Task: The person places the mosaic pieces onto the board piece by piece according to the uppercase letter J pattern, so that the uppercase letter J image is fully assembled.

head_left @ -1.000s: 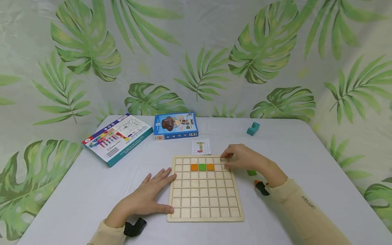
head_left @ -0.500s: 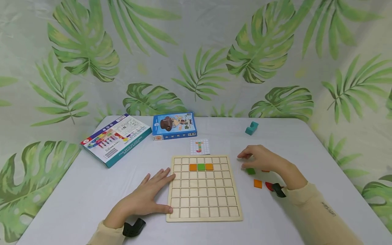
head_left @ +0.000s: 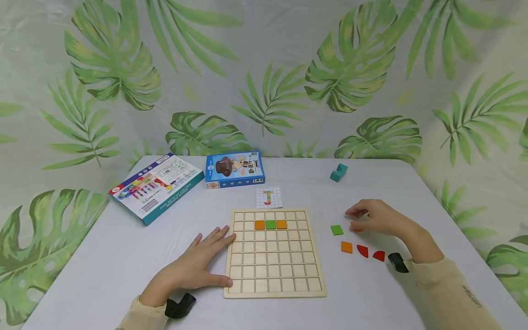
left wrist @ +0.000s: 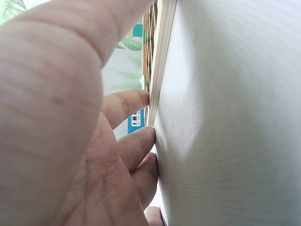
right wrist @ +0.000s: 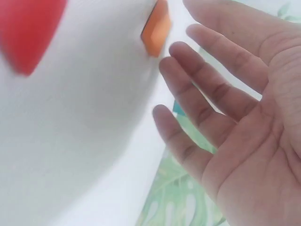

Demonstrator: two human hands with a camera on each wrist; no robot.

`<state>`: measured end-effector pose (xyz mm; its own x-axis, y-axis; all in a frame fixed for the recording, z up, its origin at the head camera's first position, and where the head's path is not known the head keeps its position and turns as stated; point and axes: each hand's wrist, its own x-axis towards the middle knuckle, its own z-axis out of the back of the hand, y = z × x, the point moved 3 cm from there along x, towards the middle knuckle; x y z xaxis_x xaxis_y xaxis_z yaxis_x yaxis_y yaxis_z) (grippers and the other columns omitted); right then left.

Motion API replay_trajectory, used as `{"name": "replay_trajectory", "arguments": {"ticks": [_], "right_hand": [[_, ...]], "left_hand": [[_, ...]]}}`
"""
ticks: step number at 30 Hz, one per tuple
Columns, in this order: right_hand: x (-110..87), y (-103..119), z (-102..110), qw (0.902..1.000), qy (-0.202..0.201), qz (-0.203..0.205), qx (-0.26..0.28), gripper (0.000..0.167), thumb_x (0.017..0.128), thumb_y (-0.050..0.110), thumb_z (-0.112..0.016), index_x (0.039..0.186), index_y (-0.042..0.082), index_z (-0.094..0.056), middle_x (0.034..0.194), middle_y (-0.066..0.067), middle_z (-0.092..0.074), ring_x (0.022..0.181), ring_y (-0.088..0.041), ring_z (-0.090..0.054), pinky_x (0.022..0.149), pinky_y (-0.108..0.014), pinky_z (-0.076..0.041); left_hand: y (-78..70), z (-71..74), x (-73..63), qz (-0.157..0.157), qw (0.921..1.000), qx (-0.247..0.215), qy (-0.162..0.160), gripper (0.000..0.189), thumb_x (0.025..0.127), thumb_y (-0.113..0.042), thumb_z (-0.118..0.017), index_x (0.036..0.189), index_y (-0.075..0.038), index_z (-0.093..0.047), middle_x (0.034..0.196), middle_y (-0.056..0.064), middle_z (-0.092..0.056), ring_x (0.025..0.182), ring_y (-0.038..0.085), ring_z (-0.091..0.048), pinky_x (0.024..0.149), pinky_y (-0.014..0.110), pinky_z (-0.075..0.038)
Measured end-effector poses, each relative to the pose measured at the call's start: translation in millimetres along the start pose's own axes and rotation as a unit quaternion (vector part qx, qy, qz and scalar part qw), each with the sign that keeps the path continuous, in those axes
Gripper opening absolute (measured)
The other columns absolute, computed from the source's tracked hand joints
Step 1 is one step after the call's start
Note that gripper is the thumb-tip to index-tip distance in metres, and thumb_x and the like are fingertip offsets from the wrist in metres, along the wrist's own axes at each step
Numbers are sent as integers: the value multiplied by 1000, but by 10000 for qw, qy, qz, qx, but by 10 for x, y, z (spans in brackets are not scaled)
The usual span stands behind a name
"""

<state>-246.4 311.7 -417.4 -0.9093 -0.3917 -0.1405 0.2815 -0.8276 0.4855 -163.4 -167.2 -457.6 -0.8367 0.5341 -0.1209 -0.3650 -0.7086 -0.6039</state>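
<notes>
A wooden grid board (head_left: 274,273) lies on the table, with an orange tile (head_left: 259,225), a green tile (head_left: 270,224) and another orange tile (head_left: 281,224) side by side in one row. My left hand (head_left: 200,263) is spread against the board's left edge, fingertips and thumb touching it. To the right of the board, my right hand (head_left: 381,219) hovers with loosely bent fingers and nothing held. Its thumb is near a partly covered orange piece (head_left: 357,228), also visible in the right wrist view. A loose green tile (head_left: 337,230) lies nearby.
Closer to me are an orange tile (head_left: 347,247) and two red quarter-round pieces (head_left: 362,250). A small pattern card (head_left: 269,197) lies behind the board. Farther back are a blue box (head_left: 235,170), a white-and-teal box (head_left: 156,188) and a teal block (head_left: 339,173).
My right hand has moved right, away from the board and past the loose green tile, uncovering the pieces beside it. The left hand stays at the board's edge.
</notes>
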Motion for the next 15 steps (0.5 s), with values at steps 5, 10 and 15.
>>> {"name": "replay_trajectory", "arguments": {"ticks": [5, 10, 15], "right_hand": [[-23, -68, -24, 9997, 164, -135, 98, 40, 89, 24, -89, 121, 3, -78, 116, -6, -80, 108, -25, -73, 97, -43, -62], [-55, -87, -38, 9992, 236, -276, 195, 40, 87, 22, -90, 121, 4, -78, 115, -5, -79, 107, -24, -70, 92, -34, -61], [-87, -94, -45, 9989, 215, -351, 230, 40, 87, 21, -90, 121, 4, -78, 116, -6, -77, 106, -23, -67, 87, -29, -59]], "left_hand": [[10, -1, -2, 38, 10000, 3, 12, 110, 81, -64, -87, 168, -18, -38, 180, 13, -21, 168, 44, -13, 129, 78, -2], [9, -4, -2, 32, 10000, -2, 19, 110, 81, -65, -86, 168, -18, -38, 181, 13, -21, 168, 44, -12, 129, 78, -1], [0, -3, -2, -9, 10000, -4, -7, 110, 81, -65, -86, 168, -18, -38, 180, 14, -21, 168, 45, -13, 129, 78, -2]]}}
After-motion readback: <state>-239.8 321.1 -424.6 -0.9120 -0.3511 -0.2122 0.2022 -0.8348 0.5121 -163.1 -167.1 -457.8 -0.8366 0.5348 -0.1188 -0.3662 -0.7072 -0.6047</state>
